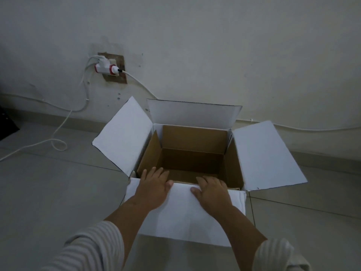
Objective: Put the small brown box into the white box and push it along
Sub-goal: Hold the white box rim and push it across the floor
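The white box (267, 153) stands on the floor with all its flaps spread outward. Inside it sits the small brown box (195, 136), open at the top, its brown walls filling almost the whole interior. My left hand (154, 187) lies flat on the near white flap with its fingers spread over the near rim. My right hand (212, 191) rests beside it on the same flap, fingers bent over the rim and thumb on the white surface. Neither hand holds anything. The bottom of the brown box is dark and looks bare.
A wall rises just behind the box's far flap (193, 114). A socket with a white adapter (106, 68) is at the left of the wall, and white cables (58, 145) trail over the tiled floor. A dark object (7, 124) sits at the left edge.
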`<state>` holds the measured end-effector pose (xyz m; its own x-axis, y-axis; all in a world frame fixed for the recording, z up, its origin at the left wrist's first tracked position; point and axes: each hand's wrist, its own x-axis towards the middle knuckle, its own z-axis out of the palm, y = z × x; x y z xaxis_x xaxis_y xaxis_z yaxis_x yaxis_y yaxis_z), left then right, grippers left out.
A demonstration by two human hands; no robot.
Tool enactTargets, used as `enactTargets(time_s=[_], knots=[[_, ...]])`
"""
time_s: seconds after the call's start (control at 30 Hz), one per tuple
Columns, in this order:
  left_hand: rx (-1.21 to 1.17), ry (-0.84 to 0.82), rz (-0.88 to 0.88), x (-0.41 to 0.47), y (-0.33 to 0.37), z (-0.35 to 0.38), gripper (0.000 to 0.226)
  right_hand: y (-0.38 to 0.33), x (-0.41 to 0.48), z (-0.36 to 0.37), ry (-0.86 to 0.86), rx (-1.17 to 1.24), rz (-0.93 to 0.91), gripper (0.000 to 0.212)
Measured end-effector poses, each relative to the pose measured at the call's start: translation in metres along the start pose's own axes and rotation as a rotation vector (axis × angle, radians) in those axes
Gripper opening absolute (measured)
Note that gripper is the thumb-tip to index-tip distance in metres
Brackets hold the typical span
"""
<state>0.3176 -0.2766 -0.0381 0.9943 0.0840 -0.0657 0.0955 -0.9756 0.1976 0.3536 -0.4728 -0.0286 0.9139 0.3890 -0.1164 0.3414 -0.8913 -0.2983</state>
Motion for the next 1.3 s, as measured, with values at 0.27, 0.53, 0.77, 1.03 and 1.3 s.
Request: enactTargets(time_s=[0.27,0.53,0.77,1.03,1.3], knots=[[0.013,0.015,0.099,-0.001,-0.014,0.008,0.055,0.01,0.0,0.012,0.094,-0.091,-0.041,0.045],[0.015,0.035,0.065,0.006,-0.006,0.007,0.042,0.014,0.008,0.01,0.074,-0.106,-0.036,0.04],[0.042,-0.006,0.079,0.013,0.02,0.006,0.038,0.031,-0.001,0.003,0.077,-0.129,-0.023,0.036],[0.044,-0.023,0.173,0.021,0.058,0.014,0.035,0.057,-0.02,-0.009,0.077,-0.145,0.126,0.033],[0.057,-0.095,0.207,0.015,0.053,0.007,0.035,0.047,-0.028,-0.011,0.014,-0.129,0.172,0.034]])
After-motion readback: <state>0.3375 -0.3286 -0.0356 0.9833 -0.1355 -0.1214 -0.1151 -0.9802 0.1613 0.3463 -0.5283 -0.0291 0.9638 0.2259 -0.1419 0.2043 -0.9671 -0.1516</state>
